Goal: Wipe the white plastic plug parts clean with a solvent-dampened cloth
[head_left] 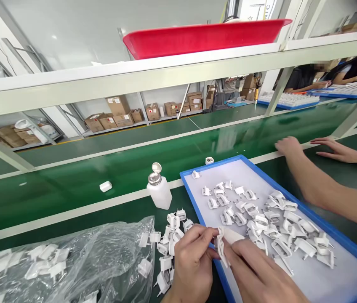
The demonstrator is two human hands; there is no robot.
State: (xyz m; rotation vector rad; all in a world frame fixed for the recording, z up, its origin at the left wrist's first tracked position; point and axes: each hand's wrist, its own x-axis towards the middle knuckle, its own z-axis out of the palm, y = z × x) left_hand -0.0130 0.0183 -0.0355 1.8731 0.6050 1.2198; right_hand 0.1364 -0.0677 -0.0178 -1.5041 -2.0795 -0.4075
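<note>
left hand (193,265) and right hand (257,269) pinch a white plug frame (220,248) between them.

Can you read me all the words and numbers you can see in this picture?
Box labels: too small to read.
Sign at the top: cut off and blurred, so I can't read it.
Bottle: no writing shows.
I can't read any words or numbers for sure.

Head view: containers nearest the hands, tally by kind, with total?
Blue-rimmed tray: 1
Clear plastic bag: 1
White pump bottle: 1
Total: 3
</note>
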